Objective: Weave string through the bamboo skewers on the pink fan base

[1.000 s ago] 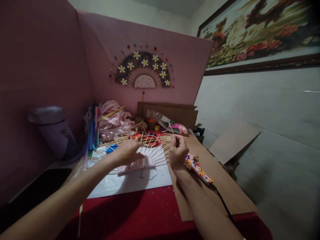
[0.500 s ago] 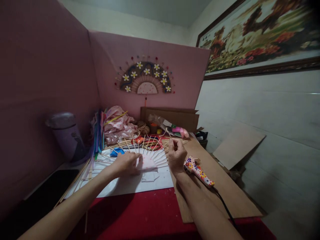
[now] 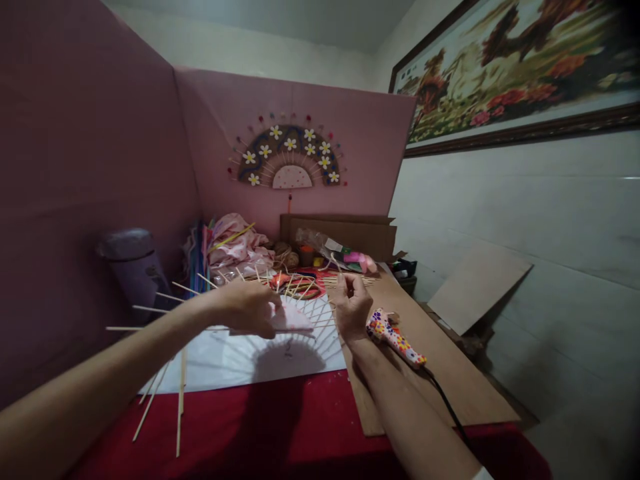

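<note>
One left grip (image 3: pixel 255 312), clamped on a pink stick fan (image 3: pixel 296 319); one right grip (image 3: pixel 353 303), pinched on a pale strand (image 3: pixel 336 262) — I judged protruding sticks (image 3: pixel 150 309) might snap under forearm (image 3: pixel 125 370) pressure.

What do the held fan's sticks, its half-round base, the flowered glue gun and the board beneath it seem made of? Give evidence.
Sticks: probably bare wood or bamboo; pale, thin, straight.
Base: matt paper or fabric, unclear which; faint pink marks.
Glue gun: likely printed plastic; smooth moulded shape.
Board: perhaps cardboard or thin wood; flat, dull brown.
</note>
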`<state>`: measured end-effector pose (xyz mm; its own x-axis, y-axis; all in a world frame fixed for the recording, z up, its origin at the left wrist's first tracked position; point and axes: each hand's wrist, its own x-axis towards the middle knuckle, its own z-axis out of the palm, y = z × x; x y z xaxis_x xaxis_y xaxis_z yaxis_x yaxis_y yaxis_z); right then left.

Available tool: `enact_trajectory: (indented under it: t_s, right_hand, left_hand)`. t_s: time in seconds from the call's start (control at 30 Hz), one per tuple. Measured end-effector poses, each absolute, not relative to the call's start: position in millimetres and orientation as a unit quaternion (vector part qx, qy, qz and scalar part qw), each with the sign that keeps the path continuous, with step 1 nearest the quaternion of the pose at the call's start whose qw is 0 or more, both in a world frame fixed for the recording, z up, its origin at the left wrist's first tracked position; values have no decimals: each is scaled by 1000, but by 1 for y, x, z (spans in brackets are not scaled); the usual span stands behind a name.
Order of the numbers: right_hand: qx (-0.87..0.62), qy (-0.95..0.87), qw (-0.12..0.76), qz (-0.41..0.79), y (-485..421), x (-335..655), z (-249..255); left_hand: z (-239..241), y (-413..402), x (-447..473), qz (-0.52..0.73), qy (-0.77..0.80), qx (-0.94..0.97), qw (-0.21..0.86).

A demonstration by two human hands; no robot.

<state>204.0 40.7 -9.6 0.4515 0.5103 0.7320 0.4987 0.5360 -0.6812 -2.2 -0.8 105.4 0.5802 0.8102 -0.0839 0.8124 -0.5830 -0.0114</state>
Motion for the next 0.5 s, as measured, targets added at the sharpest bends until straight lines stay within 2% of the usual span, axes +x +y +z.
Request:
enact_trajectory:
  t_s: [0.17,0.23,0.33,0.43,0.47,0.5]
  right_hand:
    - [-476,-516,712,3,38,203,-7]
    - [-472,-514,716,2,37,203,-5]
    - [-466,-502,728,3,38,207,0]
    - [-473,-449,758,17,40,214,6]
    - [-476,-429,767,26,42,215,8]
    - [-479,-414,774,35,43,217,8]
  left_hand:
    - [154,-2,-24,-64,456,886,45]
    - [176,-4,-30,-68,464,876,111]
    - [208,-4,-38,-68,561,796,218]
    - [237,2,-53,79,658,709,241]
    - [245,5,-59,136,656,711,213]
    - [252,7,-65,206,651,718,133]
